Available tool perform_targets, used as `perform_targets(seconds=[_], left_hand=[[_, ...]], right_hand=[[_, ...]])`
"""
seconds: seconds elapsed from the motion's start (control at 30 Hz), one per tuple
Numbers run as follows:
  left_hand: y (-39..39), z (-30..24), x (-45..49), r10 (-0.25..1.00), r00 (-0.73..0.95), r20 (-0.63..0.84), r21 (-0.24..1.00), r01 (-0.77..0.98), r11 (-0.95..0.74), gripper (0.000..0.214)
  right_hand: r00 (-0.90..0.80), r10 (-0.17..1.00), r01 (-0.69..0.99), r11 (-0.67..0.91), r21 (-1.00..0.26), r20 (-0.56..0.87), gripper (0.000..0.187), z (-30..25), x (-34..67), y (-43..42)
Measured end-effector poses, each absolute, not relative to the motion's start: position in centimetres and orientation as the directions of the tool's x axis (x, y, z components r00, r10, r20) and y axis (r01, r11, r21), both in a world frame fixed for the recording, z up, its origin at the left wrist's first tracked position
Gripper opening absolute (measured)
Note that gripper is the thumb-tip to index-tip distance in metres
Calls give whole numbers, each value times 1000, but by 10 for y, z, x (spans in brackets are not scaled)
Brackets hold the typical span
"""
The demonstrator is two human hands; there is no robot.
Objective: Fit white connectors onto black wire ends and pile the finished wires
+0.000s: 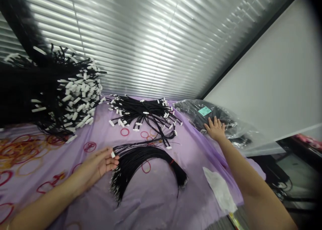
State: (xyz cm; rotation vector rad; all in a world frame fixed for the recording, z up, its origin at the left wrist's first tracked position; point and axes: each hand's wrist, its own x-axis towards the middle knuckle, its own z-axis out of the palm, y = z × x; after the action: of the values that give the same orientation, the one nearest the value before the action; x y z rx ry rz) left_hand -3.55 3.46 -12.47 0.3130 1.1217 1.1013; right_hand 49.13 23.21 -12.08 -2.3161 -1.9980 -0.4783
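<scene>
Right forearm looms nearest me, its R hand flat w/ fingers spread, holding nothing, on a see-through plastic bag w/ black contents & a teal label, beyond & right of the curved black wire bundle. I've got L hand just left of the bundle, fingers half-curled, a white connector lightly pinched at the tips. Purple cloth spreads nearside of the bundle & right to the table edge, nr which a white sheet lies; black cables w/ white ends sit beyond the bundle.
</scene>
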Motion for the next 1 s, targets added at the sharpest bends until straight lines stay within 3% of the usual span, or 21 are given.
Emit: perform_targets(seconds=[0.23, 0.43, 0.57, 0.67, 0.77, 0.8, 0.9, 1.0], left_hand=[[35, -124, -35, 823, -36, -567, 718, -512, 472, 16], [39, -128, -35, 820, -55, -570, 735, -480, 479, 13], [36, -131, -33, 862, -47, -505, 786, -439, 436, 9], [30, -133, -29, 907, -13, -420, 827, -417, 377, 6], [27, -137, -29, 918, -32, -396, 844, -406, 350, 17], [27, -138, -29, 921, -41, -387, 851, -399, 340, 19], [26, -141, -31, 933, -68, -353, 871, -388, 302, 24], [26, -143, -33, 941, -90, -325, 878, -400, 264, 26]], right_hand=[[169, 937, 965, -220, 143, 306, 52, -123, 466, 224], [174, 920, 981, -193, 19, 352, 50, -121, 448, 212], [-28, 933, 991, 75, -116, 359, 43, -90, 422, 189], [-221, 870, 915, 342, -216, 440, 45, -69, 377, 154], [-492, 783, 729, 609, -311, 380, 27, -59, 316, 112], [-661, 688, 586, 722, -368, 300, 23, -58, 294, 98], [-866, 479, 395, 831, -392, 145, 20, -63, 232, 68], [-896, 424, 351, 859, -373, 134, 22, -79, 185, 65]])
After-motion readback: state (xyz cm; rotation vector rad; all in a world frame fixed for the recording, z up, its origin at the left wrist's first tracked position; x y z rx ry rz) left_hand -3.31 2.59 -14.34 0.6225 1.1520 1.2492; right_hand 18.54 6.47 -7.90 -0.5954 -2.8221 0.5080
